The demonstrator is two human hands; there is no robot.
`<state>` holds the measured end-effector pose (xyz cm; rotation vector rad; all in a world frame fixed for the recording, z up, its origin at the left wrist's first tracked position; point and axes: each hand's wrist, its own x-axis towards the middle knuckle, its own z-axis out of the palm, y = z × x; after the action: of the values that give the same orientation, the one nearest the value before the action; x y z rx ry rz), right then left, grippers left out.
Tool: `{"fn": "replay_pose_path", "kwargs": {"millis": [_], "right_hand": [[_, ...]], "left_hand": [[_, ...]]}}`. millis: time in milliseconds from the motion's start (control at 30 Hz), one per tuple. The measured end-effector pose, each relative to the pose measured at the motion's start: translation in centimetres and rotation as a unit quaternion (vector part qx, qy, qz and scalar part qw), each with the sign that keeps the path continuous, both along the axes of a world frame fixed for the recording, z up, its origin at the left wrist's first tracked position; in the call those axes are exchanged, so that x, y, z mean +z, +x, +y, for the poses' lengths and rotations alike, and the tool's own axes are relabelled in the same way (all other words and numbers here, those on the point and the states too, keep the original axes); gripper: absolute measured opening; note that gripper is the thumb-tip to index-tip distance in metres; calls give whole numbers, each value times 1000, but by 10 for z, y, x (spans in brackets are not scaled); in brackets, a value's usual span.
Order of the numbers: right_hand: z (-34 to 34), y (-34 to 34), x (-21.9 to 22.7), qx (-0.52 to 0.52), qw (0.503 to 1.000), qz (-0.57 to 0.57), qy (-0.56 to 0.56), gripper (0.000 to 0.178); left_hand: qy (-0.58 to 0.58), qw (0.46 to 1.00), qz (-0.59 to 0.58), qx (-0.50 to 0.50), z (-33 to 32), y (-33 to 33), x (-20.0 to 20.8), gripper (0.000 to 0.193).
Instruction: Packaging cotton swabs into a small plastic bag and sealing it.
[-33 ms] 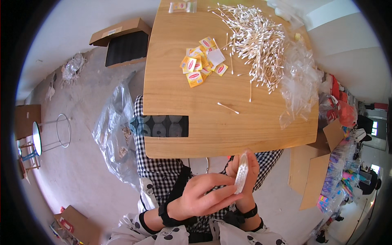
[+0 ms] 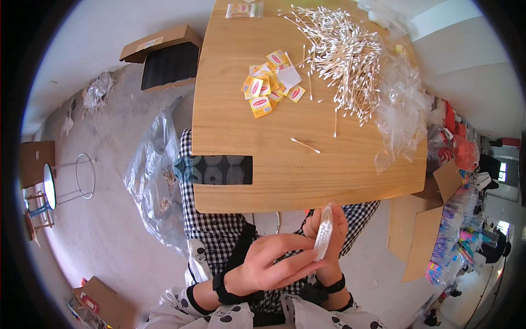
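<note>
In front of the table's near edge, above my lap, both my hands hold a small clear pack of cotton swabs (image 2: pixel 324 234). It stands on edge, with rows of white tips facing up. My right hand (image 2: pixel 338 233) grips it from the right side, thumb and fingers near its upper end. The curled fingers of my left hand (image 2: pixel 276 261) press on its left side and lower end; part of the grip is hidden. On the wooden table (image 2: pixel 307 192) lie a big heap of loose cotton swabs (image 2: pixel 345 60), one single swab (image 2: pixel 306 145) and a pile of yellow-and-white cards (image 2: pixel 263 88).
A filled swab pack (image 2: pixel 244 10) lies at the table's far left. Crumpled clear plastic (image 2: pixel 402 109) covers the right edge. A dark patterned strip (image 2: pixel 224 169) sits in the left cut-out. On the floor are a plastic bag (image 2: pixel 156 181), an open carton (image 2: pixel 416 236) and a stool (image 2: pixel 50 186).
</note>
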<state>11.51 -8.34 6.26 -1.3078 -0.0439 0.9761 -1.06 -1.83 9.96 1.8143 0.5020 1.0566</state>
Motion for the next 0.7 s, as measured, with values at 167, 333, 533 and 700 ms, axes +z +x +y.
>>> {"fn": "replay_pose_path", "kwargs": {"millis": [167, 333, 533, 700], "right_hand": [[-2, 0, 0, 35, 998, -50, 25, 24], [-7, 0, 3, -8, 998, -56, 30, 27], [-10, 6, 3, -21, 991, -120, 52, 31], [-9, 6, 5, -10, 989, -132, 72, 32]], "left_hand": [[40, 999, -15, 17, 0, 0, 0, 46], [48, 999, -17, 15, 2, 0, 4, 44], [52, 998, -23, 6, 3, 0, 3, 41], [46, 999, -23, 4, 3, 1, 2, 41]]}}
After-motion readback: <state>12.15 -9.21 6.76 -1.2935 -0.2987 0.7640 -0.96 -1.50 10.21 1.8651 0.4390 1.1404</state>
